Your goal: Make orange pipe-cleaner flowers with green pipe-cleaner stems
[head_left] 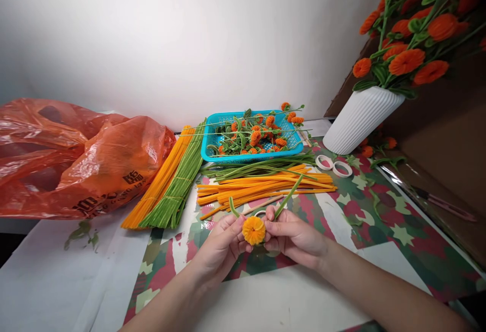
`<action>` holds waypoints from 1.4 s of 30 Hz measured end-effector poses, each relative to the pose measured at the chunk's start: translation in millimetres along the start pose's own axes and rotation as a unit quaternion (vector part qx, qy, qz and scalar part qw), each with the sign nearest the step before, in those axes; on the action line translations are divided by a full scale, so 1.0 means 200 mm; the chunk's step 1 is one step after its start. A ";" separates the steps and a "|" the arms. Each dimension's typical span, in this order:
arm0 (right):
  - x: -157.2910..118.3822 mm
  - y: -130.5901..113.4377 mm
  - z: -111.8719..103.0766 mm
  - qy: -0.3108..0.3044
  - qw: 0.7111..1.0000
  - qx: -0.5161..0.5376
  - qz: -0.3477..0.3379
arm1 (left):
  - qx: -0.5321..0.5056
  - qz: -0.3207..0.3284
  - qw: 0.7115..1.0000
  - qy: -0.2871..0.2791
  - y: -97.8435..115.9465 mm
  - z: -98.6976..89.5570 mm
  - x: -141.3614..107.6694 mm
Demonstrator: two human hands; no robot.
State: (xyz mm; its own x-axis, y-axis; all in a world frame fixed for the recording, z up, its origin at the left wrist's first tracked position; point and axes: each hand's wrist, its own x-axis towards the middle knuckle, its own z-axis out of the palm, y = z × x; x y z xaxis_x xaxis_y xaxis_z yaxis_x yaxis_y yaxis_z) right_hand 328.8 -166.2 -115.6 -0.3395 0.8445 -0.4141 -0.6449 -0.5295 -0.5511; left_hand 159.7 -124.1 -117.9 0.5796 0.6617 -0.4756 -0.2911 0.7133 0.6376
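A round yellow-orange pipe-cleaner flower (253,230) is held between my two hands near the table's front. My left hand (224,239) pinches the flower from its left side. From the right, my right hand (290,236) grips a green pipe cleaner (290,196) close beside the flower, and its long end slants up past the fingers. A shorter green end (233,207) sticks up by the left fingers; whether both ends are one piece is hidden behind the flower. Beyond the hands lie loose orange pipe cleaners (261,186) and green pipe cleaners (261,167).
Behind them stands a blue basket (246,159) of orange flowers and green stems. Bundled pipe cleaners (170,180) and a red plastic bag (114,165) lie left. Tape rolls (342,169), a white vase (359,122) of flowers and a utility knife (448,204) are right.
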 end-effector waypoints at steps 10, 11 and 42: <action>0.01 -0.03 0.02 0.085 0.990 -0.080 -0.081 | 0.119 0.077 0.987 0.082 0.01 0.00 0.01; 0.01 -0.03 0.02 0.083 0.989 -0.087 -0.081 | 0.128 0.085 0.984 0.087 0.00 0.00 0.01; 0.02 -0.02 0.00 0.083 0.985 -0.091 -0.122 | 0.199 0.170 0.963 0.060 0.01 0.00 0.00</action>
State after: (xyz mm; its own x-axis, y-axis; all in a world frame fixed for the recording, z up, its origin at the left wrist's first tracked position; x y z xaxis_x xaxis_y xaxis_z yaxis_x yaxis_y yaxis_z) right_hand 330.2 -161.7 -115.3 -0.0630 0.9320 -0.3568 -0.5544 -0.3300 -0.7641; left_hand 159.1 -122.9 -116.1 0.4028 0.8806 -0.2497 -0.1193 0.3210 0.9395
